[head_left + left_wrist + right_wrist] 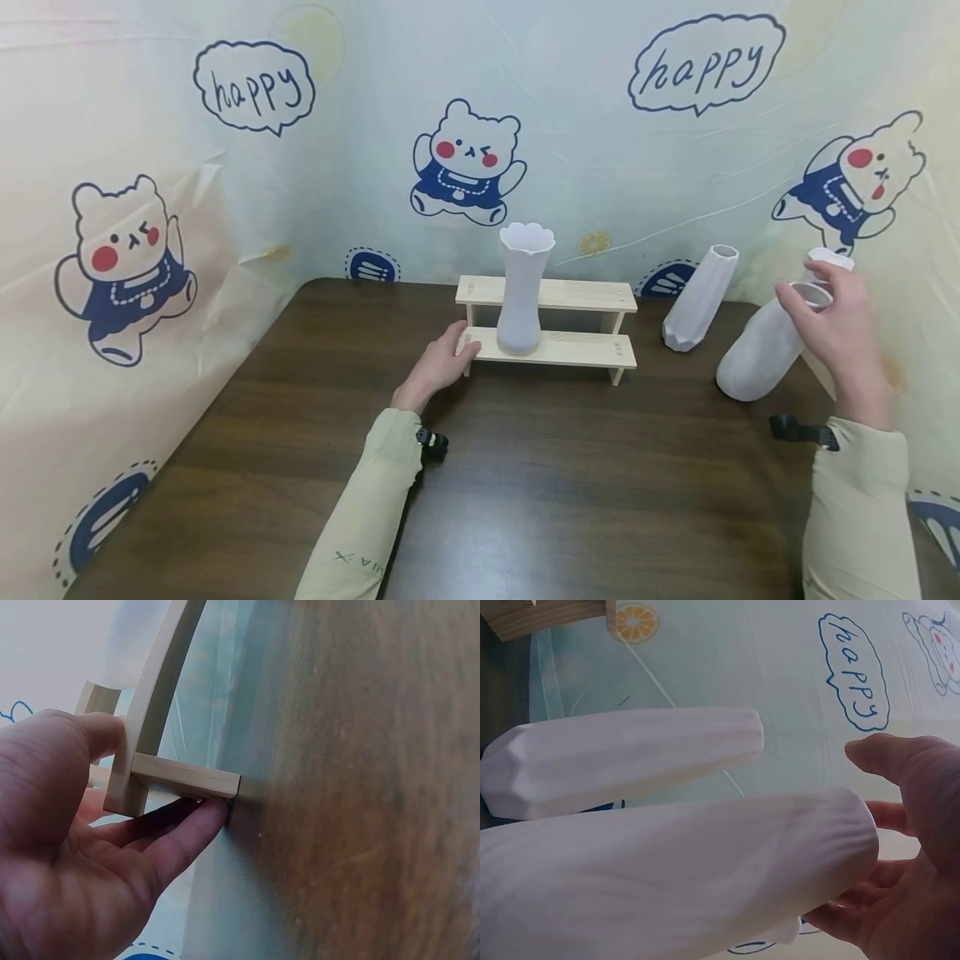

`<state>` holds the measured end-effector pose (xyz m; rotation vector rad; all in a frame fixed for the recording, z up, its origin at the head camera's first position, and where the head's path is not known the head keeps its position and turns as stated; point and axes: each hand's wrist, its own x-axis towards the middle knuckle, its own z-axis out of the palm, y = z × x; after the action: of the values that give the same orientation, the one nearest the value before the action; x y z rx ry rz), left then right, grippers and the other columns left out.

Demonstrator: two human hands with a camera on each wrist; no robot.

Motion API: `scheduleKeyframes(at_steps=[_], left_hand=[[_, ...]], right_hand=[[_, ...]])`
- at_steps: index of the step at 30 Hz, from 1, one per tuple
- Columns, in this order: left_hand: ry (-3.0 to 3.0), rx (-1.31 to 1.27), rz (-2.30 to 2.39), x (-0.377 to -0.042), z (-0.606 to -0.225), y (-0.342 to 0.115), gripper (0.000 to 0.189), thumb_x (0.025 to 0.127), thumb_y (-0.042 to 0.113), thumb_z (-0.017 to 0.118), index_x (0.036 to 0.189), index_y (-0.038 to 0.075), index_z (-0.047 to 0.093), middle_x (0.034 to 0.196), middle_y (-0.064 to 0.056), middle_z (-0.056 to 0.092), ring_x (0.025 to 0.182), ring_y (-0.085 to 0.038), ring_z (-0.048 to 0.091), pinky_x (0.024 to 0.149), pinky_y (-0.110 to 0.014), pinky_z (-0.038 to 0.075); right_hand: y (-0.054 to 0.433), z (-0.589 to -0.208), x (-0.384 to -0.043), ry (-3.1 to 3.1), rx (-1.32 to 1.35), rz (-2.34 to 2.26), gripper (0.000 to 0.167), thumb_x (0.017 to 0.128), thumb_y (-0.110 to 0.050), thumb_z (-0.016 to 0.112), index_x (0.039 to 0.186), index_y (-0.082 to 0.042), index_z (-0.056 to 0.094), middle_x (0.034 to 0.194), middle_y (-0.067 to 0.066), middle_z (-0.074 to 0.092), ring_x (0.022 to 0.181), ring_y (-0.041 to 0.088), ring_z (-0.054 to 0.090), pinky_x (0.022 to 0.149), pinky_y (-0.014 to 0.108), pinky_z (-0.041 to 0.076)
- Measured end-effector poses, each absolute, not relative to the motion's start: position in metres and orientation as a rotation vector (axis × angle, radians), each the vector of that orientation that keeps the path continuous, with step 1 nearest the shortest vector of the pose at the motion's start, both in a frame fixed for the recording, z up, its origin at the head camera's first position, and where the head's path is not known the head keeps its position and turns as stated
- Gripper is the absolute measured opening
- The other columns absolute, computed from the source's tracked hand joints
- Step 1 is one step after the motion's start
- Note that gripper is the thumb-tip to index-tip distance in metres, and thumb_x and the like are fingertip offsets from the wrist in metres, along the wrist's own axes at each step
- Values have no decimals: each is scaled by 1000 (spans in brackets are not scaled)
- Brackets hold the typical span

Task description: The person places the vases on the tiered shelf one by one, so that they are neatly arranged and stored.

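Pale two-tier wooden stand (581, 350): left hand (441, 362) clamped on left end. White rounded vase (757, 358): right side of dark wooden table (585, 483); right hand (847, 333) at rim, thumb and fingers apart (no grip evident). Best closed evenly round neck, clear of white faceted vase (699, 300) alongside.

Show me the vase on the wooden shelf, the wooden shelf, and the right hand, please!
Vase (521, 292): head view, on the middle of its body.
Wooden shelf (585, 348): head view, on its lower board.
Right hand (846, 329): head view, on the hand's middle.
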<state>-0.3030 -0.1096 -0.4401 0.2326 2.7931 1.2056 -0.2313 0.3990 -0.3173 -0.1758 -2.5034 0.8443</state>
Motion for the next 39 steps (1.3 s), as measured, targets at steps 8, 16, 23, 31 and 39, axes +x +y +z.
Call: scheduleKeyframes(at_steps=[8,16,23,31,39], left_hand=[[2789,225,1214,-303,-439,-110,66,100,46,50,154,15,28,155,-13,40,140,-32,43,113,-54,36],[2792,195,1213,-301,-441,-113,67,100,47,49,155,16,26,157,-11,37,143,-31,39,115,-53,34],[2773,195,1225,-302,-445,-112,68,99,49,49,155,17,26,157,-10,37,142,-31,40,114,-54,35],[2780,194,1210,-302,-446,-111,67,99,49,49,154,17,27,157,-9,38,142,-30,41,114,-54,35],[2795,205,1208,-304,-444,-110,68,99,49,49,154,16,28,157,-10,38,142,-30,41,114,-54,35]], right_hand=[[417,-320,-230,-2572,-147,935,65,95,-42,58,148,-9,39,146,31,42,90,-8,37,67,5,32],[423,-321,-236,-2698,-96,875,65,95,-47,58,146,-12,39,135,25,46,98,16,44,69,20,36],[428,-328,-236,-2742,-102,917,74,94,-46,60,152,-10,30,139,29,42,104,30,40,70,21,35],[432,-334,-236,-2807,-75,955,87,92,-46,63,156,-10,15,142,37,33,117,53,38,79,52,43],[431,-333,-238,-2776,-76,937,85,93,-45,62,155,-8,18,142,36,33,117,53,38,79,52,42]])
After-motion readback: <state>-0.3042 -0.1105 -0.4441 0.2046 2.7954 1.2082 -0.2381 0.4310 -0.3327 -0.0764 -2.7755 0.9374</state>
